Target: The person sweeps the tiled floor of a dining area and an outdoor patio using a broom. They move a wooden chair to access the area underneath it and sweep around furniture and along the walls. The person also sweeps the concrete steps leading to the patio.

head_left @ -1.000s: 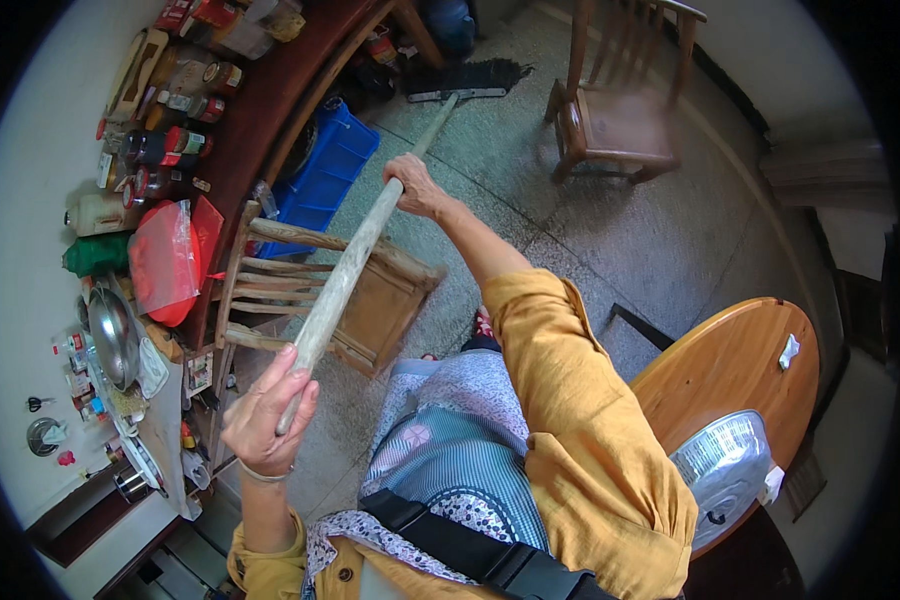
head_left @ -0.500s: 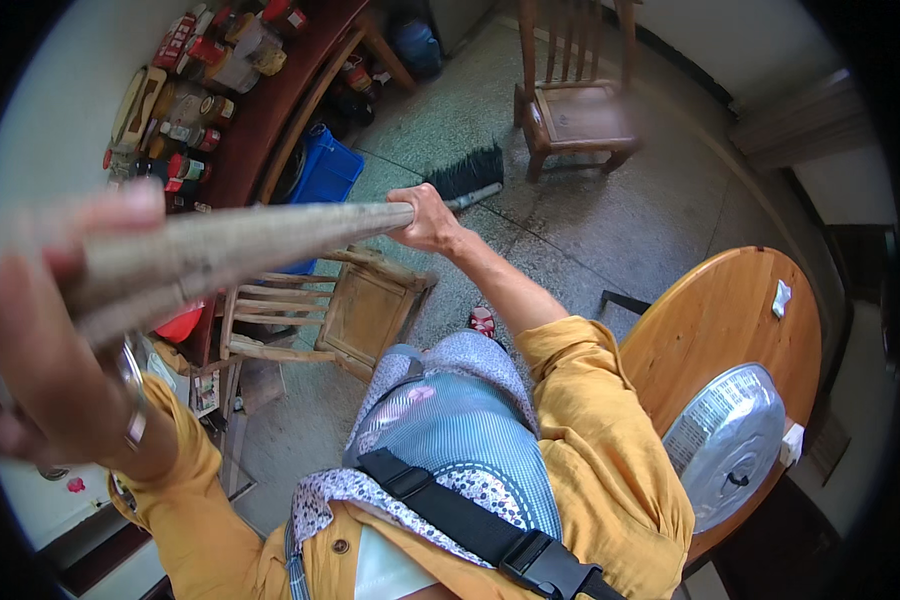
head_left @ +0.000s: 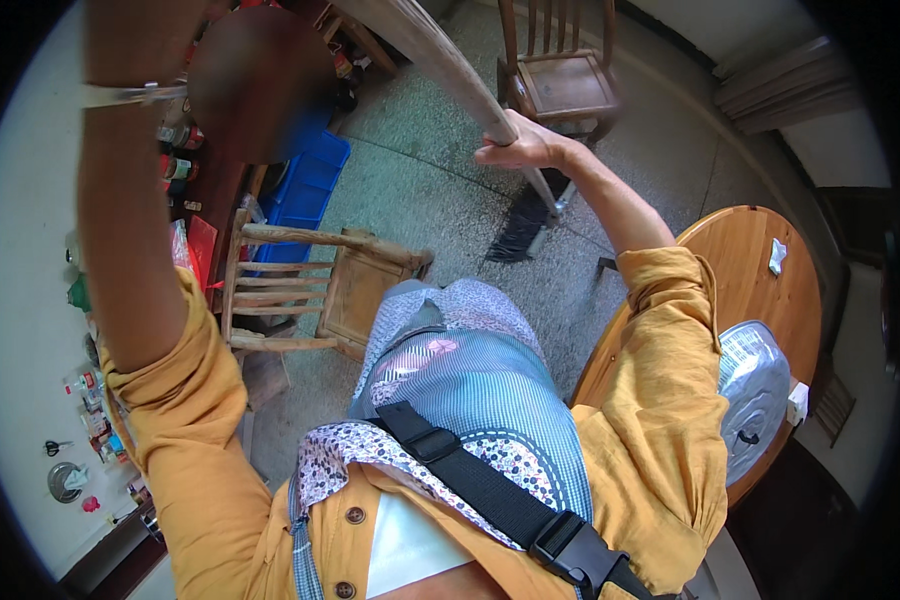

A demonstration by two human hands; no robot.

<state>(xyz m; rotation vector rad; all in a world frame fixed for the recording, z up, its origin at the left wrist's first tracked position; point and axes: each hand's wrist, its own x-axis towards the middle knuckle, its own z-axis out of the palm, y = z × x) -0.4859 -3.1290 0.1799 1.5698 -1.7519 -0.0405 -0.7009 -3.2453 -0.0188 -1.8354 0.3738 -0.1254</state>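
My right hand [head_left: 525, 142] is closed round the pale wooden handle [head_left: 450, 70] of a broom. The handle runs from the top edge of the view down through my fist. Below it, the broom's dark bristles [head_left: 518, 228] rest on the floor near a wooden chair [head_left: 567, 85]. My left arm reaches up at the far left, with a bracelet at the wrist. Only part of my left hand [head_left: 145, 40] shows at the top edge. Its fingers are cut off or smeared by motion, so their grip on the handle cannot be made out.
A second wooden chair [head_left: 365, 295] stands left of my legs, next to a blue plastic bin [head_left: 308, 185]. At the right is a round wooden table [head_left: 660, 300] bearing a silvery domed cover [head_left: 755, 400]. Jars [head_left: 178, 168] line the sideboard at the left.
My left hand has swung up and forward, and the handle now tilts the other way. My right hand has moved right and away from me. The broom head has turned and shifted right and nearer.
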